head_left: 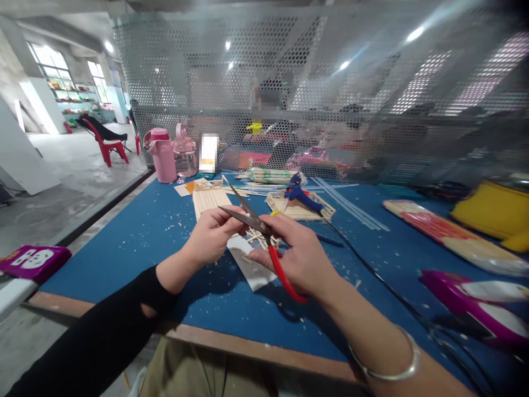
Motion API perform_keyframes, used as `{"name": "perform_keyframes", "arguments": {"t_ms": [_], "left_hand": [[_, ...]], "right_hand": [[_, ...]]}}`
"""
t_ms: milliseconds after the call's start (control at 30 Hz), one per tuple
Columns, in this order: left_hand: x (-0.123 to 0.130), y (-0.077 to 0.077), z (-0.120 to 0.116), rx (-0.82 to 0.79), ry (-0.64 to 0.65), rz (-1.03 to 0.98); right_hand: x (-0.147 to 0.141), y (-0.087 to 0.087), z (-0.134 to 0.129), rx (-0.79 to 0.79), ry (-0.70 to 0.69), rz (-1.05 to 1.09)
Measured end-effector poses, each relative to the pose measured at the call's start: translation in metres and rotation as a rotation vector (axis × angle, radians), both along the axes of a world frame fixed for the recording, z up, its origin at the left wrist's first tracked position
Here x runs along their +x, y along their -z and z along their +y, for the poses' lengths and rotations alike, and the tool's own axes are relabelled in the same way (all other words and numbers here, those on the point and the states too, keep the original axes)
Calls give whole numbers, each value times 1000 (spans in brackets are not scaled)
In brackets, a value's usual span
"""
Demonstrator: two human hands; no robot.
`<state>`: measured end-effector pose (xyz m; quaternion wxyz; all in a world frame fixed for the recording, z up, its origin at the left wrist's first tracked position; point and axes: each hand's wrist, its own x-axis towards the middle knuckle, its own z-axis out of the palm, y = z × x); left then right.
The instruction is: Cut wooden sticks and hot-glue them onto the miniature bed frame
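My right hand (301,256) is wrapped round a pair of red-handled scissors (283,275), whose dark blades stand apart and point up and to the left. My left hand (212,234) is closed in a pinch at the lower blade; what its fingertips hold is too small to make out. Beneath the hands lie a sheet of white paper (250,267) and a heap of short wooden stick pieces (257,237). Behind my left hand sits a panel of pale wooden sticks laid side by side (204,201).
A blue glue gun (303,197) rests on a stick-built frame (326,210), its black cord (372,270) running right. Pink bottles (164,160) stand at the back left before a perforated metal screen (206,82). Packaged sticks (450,231) and purple packets (471,303) lie right.
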<state>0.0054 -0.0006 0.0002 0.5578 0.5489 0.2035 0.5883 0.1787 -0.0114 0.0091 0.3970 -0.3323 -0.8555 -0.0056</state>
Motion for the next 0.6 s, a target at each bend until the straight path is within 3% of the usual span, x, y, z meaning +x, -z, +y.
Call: {"name": "perform_keyframes", "arguments": {"t_ms": [300,600], "left_hand": [[0,3,1,-13,-37,25],[2,6,4,-47,-35,-45]], "right_hand": [[5,7,5,51,1,2],[-5,4,1,-89,-10,36]]}}
